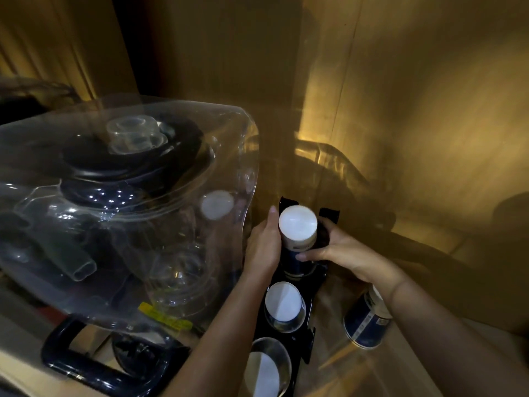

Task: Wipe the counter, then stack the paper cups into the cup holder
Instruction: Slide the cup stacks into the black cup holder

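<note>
A black cup holder (307, 336) with three round slots runs along the counter toward me. An upside-down stack of blue-and-white paper cups (297, 233) stands in the far slot. My left hand (263, 245) grips that stack from the left, and my right hand (343, 250) grips it from the right. The middle slot holds an inverted cup (283, 305) and the near slot another cup (264, 373). One more blue-and-white cup (365, 322) stands upside down on the counter under my right forearm.
A large clear plastic cover over a blender with a black lid (123, 196) fills the left side, right beside my left arm. A dark handle (94, 368) sits below it. A wooden wall (415, 110) closes the back and right; the light is dim.
</note>
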Demonstrator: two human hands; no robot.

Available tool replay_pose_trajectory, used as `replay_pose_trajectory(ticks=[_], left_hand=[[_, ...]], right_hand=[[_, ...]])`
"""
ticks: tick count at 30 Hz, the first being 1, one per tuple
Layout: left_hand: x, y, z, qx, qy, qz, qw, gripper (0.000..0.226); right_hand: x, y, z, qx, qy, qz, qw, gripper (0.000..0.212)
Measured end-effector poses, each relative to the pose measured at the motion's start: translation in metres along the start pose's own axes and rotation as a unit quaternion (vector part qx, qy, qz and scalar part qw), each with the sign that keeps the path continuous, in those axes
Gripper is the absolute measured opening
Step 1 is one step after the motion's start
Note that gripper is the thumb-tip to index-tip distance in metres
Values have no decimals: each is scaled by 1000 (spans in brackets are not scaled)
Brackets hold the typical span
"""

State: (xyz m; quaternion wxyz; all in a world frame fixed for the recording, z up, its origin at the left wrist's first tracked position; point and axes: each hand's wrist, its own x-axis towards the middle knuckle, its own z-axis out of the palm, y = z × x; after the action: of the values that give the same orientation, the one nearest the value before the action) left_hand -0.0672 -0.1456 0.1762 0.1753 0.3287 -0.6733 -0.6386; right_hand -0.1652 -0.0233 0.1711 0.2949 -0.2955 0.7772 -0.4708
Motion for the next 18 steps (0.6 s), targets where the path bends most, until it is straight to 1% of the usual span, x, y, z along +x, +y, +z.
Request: replay_pose_trajectory(ticks=[2, 3, 4, 6, 8, 11, 15, 18], left_hand=[[-1, 0, 0, -12, -16, -1, 1000, 59], [-1, -1, 0, -3, -23, 7, 1000, 57], [-1, -2, 0, 15, -26, 22, 999, 52], [-1, -4, -1, 59, -24, 52, 997, 39], [0, -5, -1, 85, -29, 69, 994, 37], [-1, -4, -1, 128, -34, 89, 987, 40], [-3, -4, -2, 173, -35, 98, 980, 43], [-12, 4, -4, 201, 5, 133, 970, 36]], right_hand=[[-2, -4, 1, -29, 17, -36, 999, 85], [-2, -4, 1, -35, 17, -51, 998, 75], [-3, -5, 1, -39, 14, -58, 997, 65], [-6, -7, 2, -37, 11, -58, 998, 56], [-7, -8, 3, -37, 16, -58, 997, 53], [-8, -8, 3, -55, 18, -60, 997, 54], [-13, -11, 5, -58, 11, -51, 997, 61], [-21, -18, 3, -111, 13, -60, 992, 64]])
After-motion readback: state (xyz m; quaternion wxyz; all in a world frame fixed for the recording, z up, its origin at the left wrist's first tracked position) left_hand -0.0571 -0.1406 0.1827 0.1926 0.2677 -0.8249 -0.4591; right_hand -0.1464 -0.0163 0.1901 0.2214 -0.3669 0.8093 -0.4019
